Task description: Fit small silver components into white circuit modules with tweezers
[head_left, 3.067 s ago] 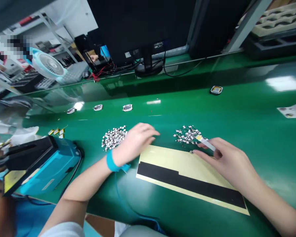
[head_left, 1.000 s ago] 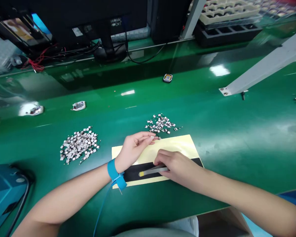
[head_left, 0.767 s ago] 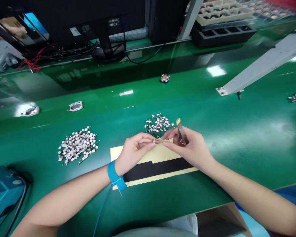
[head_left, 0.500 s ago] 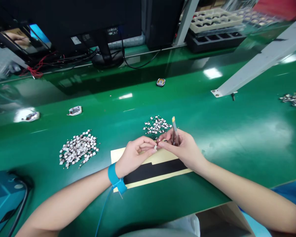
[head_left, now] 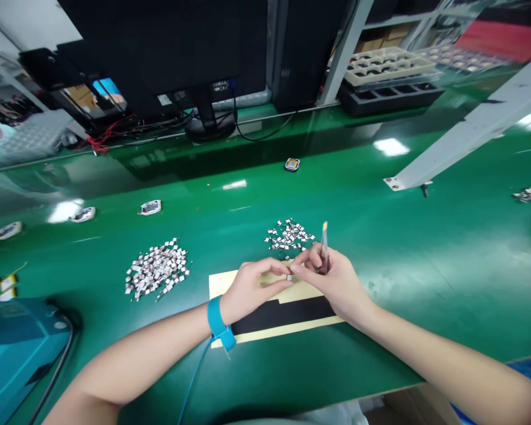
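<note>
My left hand [head_left: 250, 287], with a blue strap [head_left: 220, 321] on its wrist, pinches a small whitish part [head_left: 289, 277] between thumb and fingertips. Touching it from the right are the closed fingertips of my right hand [head_left: 336, 277], which also holds tweezers [head_left: 324, 239] upright against the palm. Below both hands lies a yellow sheet [head_left: 223, 283] with a black strip [head_left: 265, 317]. Just behind them is a small pile of parts [head_left: 289, 235]; a larger pile [head_left: 157, 268] sits to the left.
White-cased devices [head_left: 151, 207] lie at the left and a square one [head_left: 292, 164] at the back. A metal post [head_left: 451, 141] slants at the right. A blue machine [head_left: 22, 354] stands front left; a monitor [head_left: 172, 47] and trays [head_left: 389, 97] stand behind.
The view has shifted, so the bench appears lower and further right. My fingertips stay together around the small part, with my left fingers a little straighter.
</note>
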`<state>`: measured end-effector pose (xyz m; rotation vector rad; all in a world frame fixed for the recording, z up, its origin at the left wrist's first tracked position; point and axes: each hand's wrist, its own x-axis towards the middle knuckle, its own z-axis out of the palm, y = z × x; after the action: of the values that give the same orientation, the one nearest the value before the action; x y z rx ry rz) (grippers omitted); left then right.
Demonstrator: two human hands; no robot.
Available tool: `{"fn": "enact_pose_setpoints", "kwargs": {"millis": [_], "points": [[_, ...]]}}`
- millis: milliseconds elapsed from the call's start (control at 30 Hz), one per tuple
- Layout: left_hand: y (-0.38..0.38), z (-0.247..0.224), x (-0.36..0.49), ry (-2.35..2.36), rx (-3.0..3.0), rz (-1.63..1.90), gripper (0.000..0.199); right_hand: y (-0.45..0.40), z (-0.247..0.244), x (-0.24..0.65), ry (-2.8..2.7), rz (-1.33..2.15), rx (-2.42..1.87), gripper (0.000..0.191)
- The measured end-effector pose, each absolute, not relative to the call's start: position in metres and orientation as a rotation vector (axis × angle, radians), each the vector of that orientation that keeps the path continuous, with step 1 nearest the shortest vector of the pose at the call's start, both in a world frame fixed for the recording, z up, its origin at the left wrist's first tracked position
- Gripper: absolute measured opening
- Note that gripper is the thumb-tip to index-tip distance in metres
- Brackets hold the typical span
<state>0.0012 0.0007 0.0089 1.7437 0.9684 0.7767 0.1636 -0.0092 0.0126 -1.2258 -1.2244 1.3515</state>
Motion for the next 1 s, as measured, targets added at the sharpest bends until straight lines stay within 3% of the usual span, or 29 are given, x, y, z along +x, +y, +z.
{"fn": "enact_pose_setpoints", "kwargs": {"millis": [433,1000], "points": [[0.0001,0.0103,-0.0034,1.033,1.818,1.136,0.003,-0.0101,0.0223,0.1658,-1.319,1.554,-1.137,0.012],[0.0008,0.0066,-0.0019,0.954,2.025,1.297,0.004,-0.0156,0.0198,0.1589,-1.276,1.596,-1.151,0.012]]}}
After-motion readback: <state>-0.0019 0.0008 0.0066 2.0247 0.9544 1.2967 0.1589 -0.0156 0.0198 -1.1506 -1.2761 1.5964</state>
